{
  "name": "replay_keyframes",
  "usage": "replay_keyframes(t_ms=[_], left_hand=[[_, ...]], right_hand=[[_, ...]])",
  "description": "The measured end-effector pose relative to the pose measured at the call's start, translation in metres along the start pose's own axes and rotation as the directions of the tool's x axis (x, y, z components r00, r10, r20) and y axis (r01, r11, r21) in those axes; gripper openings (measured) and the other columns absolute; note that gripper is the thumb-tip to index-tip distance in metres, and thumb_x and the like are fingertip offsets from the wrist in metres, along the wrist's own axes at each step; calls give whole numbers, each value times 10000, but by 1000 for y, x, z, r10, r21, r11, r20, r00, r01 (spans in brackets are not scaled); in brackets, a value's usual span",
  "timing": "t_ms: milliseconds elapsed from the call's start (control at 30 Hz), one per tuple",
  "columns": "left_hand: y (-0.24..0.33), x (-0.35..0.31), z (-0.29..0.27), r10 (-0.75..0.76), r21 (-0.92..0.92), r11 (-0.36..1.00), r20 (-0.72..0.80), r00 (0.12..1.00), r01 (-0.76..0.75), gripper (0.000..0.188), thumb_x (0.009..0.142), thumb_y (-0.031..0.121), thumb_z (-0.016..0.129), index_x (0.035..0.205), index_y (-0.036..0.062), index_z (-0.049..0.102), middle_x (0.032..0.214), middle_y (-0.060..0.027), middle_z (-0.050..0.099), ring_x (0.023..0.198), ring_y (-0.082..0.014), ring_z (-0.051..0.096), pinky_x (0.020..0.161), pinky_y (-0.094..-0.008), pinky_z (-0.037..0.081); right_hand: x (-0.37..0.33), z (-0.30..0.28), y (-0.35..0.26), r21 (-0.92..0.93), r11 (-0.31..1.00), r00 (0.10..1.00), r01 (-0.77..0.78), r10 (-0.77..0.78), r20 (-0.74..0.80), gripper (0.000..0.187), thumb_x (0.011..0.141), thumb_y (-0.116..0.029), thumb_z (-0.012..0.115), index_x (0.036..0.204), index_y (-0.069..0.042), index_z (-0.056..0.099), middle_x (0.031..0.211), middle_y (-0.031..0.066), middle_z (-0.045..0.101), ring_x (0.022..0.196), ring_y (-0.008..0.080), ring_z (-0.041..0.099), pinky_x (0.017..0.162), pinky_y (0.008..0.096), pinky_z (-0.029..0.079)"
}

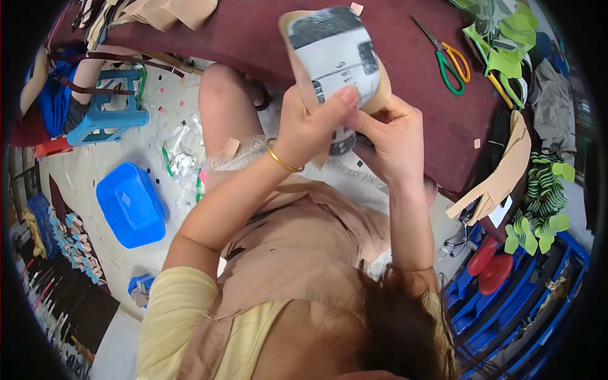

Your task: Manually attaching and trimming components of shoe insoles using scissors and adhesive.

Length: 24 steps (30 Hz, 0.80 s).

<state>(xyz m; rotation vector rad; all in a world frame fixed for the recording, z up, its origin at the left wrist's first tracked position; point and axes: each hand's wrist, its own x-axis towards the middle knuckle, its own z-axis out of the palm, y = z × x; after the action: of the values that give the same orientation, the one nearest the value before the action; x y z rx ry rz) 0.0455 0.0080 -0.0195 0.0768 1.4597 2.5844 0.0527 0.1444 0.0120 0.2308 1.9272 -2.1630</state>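
Observation:
Over the table's near edge I hold up a curved piece (335, 54) with a white face, black-and-grey patches and a tan layer behind it. It looks like a cut shoe part, but its exact kind is unclear. My left hand (310, 123) is closed on its lower left side, thumb pressed on the white face. My right hand (396, 136) grips the lower right side, thumb close to the left thumb and fingers bent behind. A grey patterned lower end (342, 142) hangs below the hands. Part of the piece is hidden by my fingers.
Scissors (443, 57) with green and orange handles lie on the dark red table (405, 28). Tan cut pieces (500, 171) and lime-green pieces (538, 209) sit at the right. A blue basin (131, 204) and a blue stool (111, 114), with another person beside it, are left.

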Motion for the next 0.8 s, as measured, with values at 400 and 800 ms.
replay_keyframes(t_ms=[400, 800], left_hand=[[-47, 15, 24, 213, -88, 963, -325, 921, -254, 243, 940, 194, 442, 993, -20, 544, 885, -76, 614, 790, -120, 567, 685, -264, 465], [-13, 15, -19, -57, 125, 991, 156, 986, 38, 317, 906, 341, 493, 987, 41, 556, 840, -25, 578, 711, -93, 519, 620, -239, 427]], right_hand=[[-12, 26, 38, -420, 856, 926, 300, -367, -86, 433, 980, -246, 394, 1306, 36, 443, 1251, 244, 525, 1176, 287, 517, 926, 323, 423], [-7, -6, 15, -119, 981, 959, 151, -175, -224, 360, 963, -351, 455, 885, -10, 538, 762, 74, 594, 738, 125, 601, 702, 249, 506]])
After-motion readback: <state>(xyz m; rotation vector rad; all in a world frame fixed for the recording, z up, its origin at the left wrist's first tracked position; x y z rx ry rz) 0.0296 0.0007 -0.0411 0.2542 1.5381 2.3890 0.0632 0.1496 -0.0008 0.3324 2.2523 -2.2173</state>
